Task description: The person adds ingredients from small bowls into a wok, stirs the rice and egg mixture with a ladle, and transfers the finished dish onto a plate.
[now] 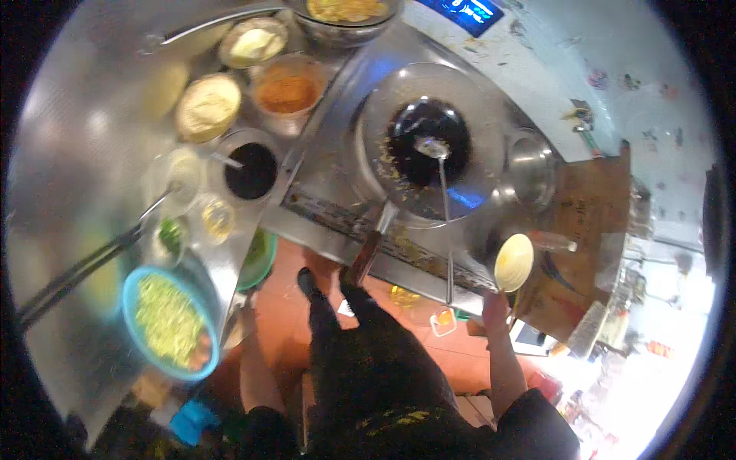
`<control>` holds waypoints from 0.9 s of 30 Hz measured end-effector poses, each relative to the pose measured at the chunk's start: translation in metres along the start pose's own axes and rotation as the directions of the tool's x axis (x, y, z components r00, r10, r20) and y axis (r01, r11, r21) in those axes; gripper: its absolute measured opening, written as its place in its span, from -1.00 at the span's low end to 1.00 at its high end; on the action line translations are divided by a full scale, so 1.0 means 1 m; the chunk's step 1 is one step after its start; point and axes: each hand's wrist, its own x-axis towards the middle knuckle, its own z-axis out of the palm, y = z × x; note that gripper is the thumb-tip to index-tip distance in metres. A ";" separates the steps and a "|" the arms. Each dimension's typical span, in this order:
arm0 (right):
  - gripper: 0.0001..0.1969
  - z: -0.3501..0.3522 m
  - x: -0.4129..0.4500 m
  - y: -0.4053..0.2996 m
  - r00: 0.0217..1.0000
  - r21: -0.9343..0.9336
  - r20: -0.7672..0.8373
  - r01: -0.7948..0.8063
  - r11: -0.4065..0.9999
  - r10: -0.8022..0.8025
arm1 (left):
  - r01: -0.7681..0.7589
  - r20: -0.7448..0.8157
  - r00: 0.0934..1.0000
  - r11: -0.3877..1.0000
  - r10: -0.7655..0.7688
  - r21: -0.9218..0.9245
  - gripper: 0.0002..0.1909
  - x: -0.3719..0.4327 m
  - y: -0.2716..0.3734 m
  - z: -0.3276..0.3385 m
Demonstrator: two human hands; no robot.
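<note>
My right hand [495, 310] is at the stove's front right edge, closed on the lower end of a cream-coloured bowl or scoop [514, 263]. My left forearm reaches up beside the counter; the left hand [242, 307] is blurred near a green basin [260, 259], its fingers unclear. Before me, a wok [374, 149] with a wooden-ended handle [364, 259] holds dark liquid [414, 123]. A long metal ladle [441, 190] rests in it, its bowl in the liquid and its handle over the front edge.
On the left steel counter stand a blue basin [129, 313] of shredded pale-green food, a container of dark liquid [250, 171], an orange-brown powder tub [289, 92] and several other containers. A metal pot [529, 167] and cardboard [598, 213] lie right of the wok. A lit display [466, 14] is behind.
</note>
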 end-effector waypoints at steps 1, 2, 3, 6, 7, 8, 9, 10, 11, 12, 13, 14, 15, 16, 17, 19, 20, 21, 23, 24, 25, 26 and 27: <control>-0.62 -0.003 -0.028 0.003 0.998 0.006 -0.049 -0.029 1.000 0.029 | 0.018 -0.008 1.000 1.000 -0.018 -0.020 -0.48 0.010 0.006 0.010; -0.58 -0.049 -0.030 0.003 0.986 -0.378 0.143 -0.026 0.926 0.086 | 0.047 -0.011 0.999 0.998 -0.048 -0.043 -0.50 0.018 0.003 0.020; -0.54 -0.095 -0.025 0.000 0.929 -0.683 0.338 0.134 0.718 0.148 | 0.071 -0.021 0.997 0.994 -0.073 -0.083 -0.52 0.026 -0.008 0.022; -0.55 -0.101 -0.086 0.035 0.896 -0.669 0.341 0.018 0.743 0.285 | 0.064 0.017 0.998 0.975 -0.062 -0.211 -0.58 0.058 -0.015 0.030; -0.57 -0.101 -0.101 0.038 0.833 -0.561 0.266 -0.275 0.781 0.485 | 0.071 0.053 0.997 0.970 -0.060 -0.233 -0.59 0.058 -0.019 0.038; -0.59 -0.090 -0.117 0.047 0.846 -0.673 0.221 -0.228 0.703 0.485 | 0.076 0.096 0.994 0.965 -0.053 -0.251 -0.61 0.053 -0.021 0.044; -0.61 -0.089 -0.136 0.062 0.864 -0.762 0.164 -0.196 0.617 0.477 | 0.079 0.144 0.989 0.965 -0.044 -0.249 -0.62 0.043 -0.021 0.050; -0.63 -0.091 -0.139 0.077 0.816 -0.690 0.242 -0.236 0.684 0.525 | 0.090 0.194 0.980 0.964 -0.041 -0.249 -0.64 0.020 -0.022 0.053; -0.65 -0.091 -0.139 0.091 0.761 -0.613 0.326 -0.282 0.738 0.561 | 0.117 0.259 0.964 0.963 -0.053 -0.241 -0.65 -0.006 -0.025 0.056; -0.68 -0.065 -0.176 0.111 0.812 -0.653 0.317 -0.187 0.734 0.490 | 0.151 0.357 0.931 0.972 -0.078 -0.180 -0.66 -0.048 -0.012 0.070; -0.70 -0.043 -0.204 0.118 0.815 -0.857 0.431 0.236 0.458 0.387 | 0.183 0.446 0.888 0.977 -0.115 -0.112 -0.67 -0.093 0.000 0.079; -0.72 -0.012 -0.226 0.121 0.789 -0.825 0.542 0.565 0.004 0.289 | 0.223 0.526 0.835 0.973 -0.161 -0.056 -0.68 -0.146 0.010 0.081; -0.69 0.007 -0.235 0.127 0.687 -0.704 0.654 0.706 -0.077 0.317 | 0.272 0.600 0.769 0.962 -0.223 0.010 -0.69 -0.203 0.020 0.083; -0.66 0.030 -0.236 0.135 0.545 -0.528 0.763 0.836 -0.151 0.348 | 0.306 0.661 0.700 0.950 -0.271 0.066 -0.70 -0.255 0.030 0.085; -0.63 0.052 -0.241 0.143 0.390 -0.334 0.839 0.920 -0.206 0.380 | 0.335 0.706 0.630 0.933 -0.323 0.128 -0.70 -0.304 0.039 0.083; -0.57 0.124 -0.288 0.117 0.308 -0.347 0.799 0.938 -0.022 0.516 | 0.286 0.726 0.555 0.912 -0.407 0.293 -0.70 -0.375 0.042 0.090; -0.55 0.147 -0.313 0.107 0.316 -0.376 0.831 0.926 0.043 0.457 | 0.181 0.681 0.616 0.913 -0.396 0.367 -0.69 -0.394 0.043 0.089; -0.48 0.151 -0.322 0.119 0.288 -0.362 0.879 0.922 0.137 0.380 | -0.305 0.812 0.481 0.805 -0.331 0.509 -0.69 -0.413 0.051 0.093; -0.47 0.159 -0.349 0.102 0.346 -0.434 0.881 0.863 0.258 0.323 | -0.959 0.971 0.140 -0.271 -0.193 0.084 -0.70 -0.448 0.068 0.101; -0.49 0.168 -0.360 0.086 0.418 -0.489 0.868 0.816 0.308 0.268 | -0.983 0.984 0.107 -0.166 -0.140 0.083 -0.73 -0.462 0.065 0.108; -0.50 0.172 -0.361 0.074 0.486 -0.532 0.847 0.764 0.366 0.217 | -0.995 0.993 0.083 -0.062 -0.082 0.078 -0.75 -0.474 0.066 0.120; -0.50 0.158 -0.339 0.063 0.455 -0.430 0.890 0.815 0.389 0.030 | -0.981 0.976 0.071 -0.189 -0.208 0.032 -0.74 -0.518 0.070 0.151; -0.50 0.151 -0.323 0.054 0.424 -0.349 0.895 0.859 0.374 -0.140 | -0.982 0.939 0.023 -0.182 -0.343 -0.043 -0.79 -0.536 0.081 0.175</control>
